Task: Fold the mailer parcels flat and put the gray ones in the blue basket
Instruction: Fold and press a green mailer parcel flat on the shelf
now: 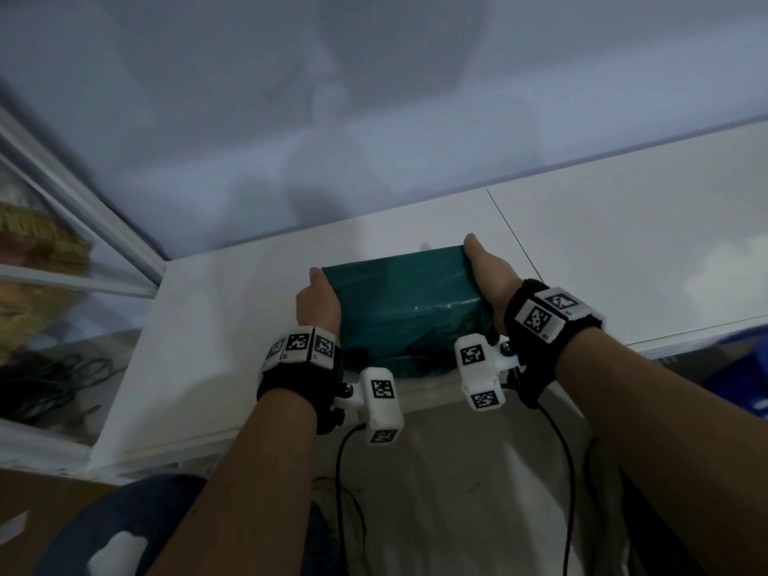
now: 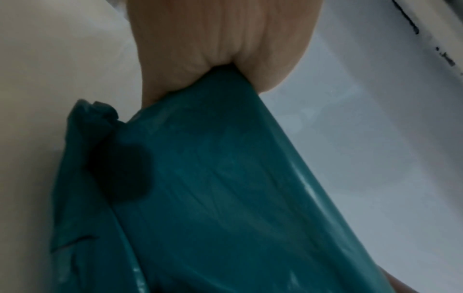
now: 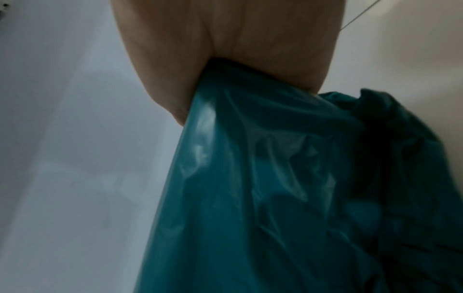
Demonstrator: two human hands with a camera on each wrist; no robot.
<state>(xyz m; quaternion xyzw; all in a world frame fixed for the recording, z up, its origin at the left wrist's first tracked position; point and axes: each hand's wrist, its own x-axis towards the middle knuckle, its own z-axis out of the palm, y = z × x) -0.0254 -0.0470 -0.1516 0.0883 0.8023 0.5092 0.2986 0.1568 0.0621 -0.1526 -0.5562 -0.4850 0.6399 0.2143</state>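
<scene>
A teal green mailer parcel [image 1: 401,301] is held over the white table [image 1: 224,326] near its front edge. My left hand [image 1: 318,303] grips its left edge, thumb on top. My right hand [image 1: 488,276] grips the right edge the same way. The fingers of both hands are hidden under the plastic. In the left wrist view the teal mailer [image 2: 225,188] runs out from the pinch of the left hand [image 2: 220,45]. In the right wrist view the crinkled mailer [image 3: 288,188] hangs from the right hand [image 3: 225,49]. No gray mailer shows.
A blue basket [image 1: 744,376] peeks in at the right edge, below the table top. A pale wall [image 1: 374,97] rises behind the table. Left of the table stands a glass-fronted white frame [image 1: 75,226], with dark cables [image 1: 50,380] on a low surface. Wrist cables hang below my arms.
</scene>
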